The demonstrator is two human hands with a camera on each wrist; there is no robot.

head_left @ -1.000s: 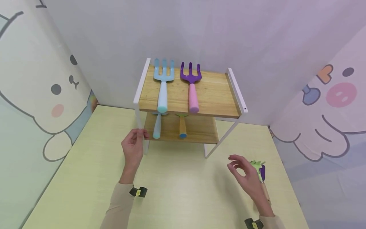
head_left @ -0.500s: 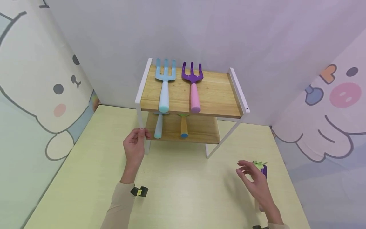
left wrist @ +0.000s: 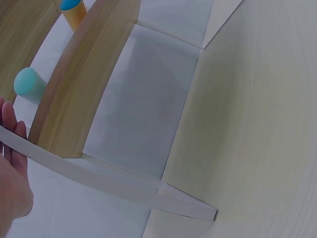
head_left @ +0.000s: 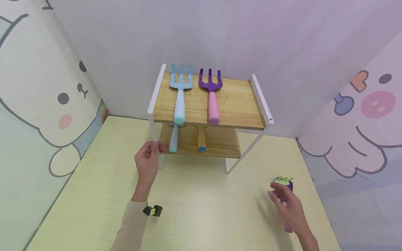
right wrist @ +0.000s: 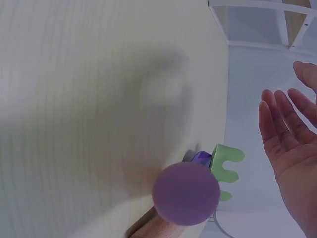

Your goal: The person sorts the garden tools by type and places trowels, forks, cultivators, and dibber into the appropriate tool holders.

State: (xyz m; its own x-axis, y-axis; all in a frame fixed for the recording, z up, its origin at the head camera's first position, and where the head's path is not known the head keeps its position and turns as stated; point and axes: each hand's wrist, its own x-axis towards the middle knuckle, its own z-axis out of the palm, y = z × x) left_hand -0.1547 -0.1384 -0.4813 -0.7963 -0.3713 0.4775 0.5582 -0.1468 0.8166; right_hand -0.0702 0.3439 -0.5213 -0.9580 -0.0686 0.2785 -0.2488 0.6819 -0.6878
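My left hand [head_left: 147, 161] pinches the white front-left leg [left wrist: 99, 181] of a two-tier shelf [head_left: 240, 104]. On its top board lie a light blue hand fork [head_left: 179, 103] and a purple hand fork with a pink handle [head_left: 213, 106]. A pale blue handle [head_left: 173, 139] and an orange handle [head_left: 201, 139] lie on the lower board, their heads mostly hidden. At the right, my right hand [head_left: 290, 207], fingers loosely bent and holding nothing, hovers over a green-headed garden tool [right wrist: 225, 171] with a wooden handle and a purple tool with a pink handle [right wrist: 185, 193].
The shelf stands on a pale wooden table [head_left: 201, 205] near a plain grey curtain [head_left: 204, 35] at the back. Cartoon-printed panels flank the table on the left [head_left: 37, 104] and right [head_left: 377, 146].
My right hand has moved right and toward me, from beside the garden tools to over them. The left hand stays on the shelf leg.
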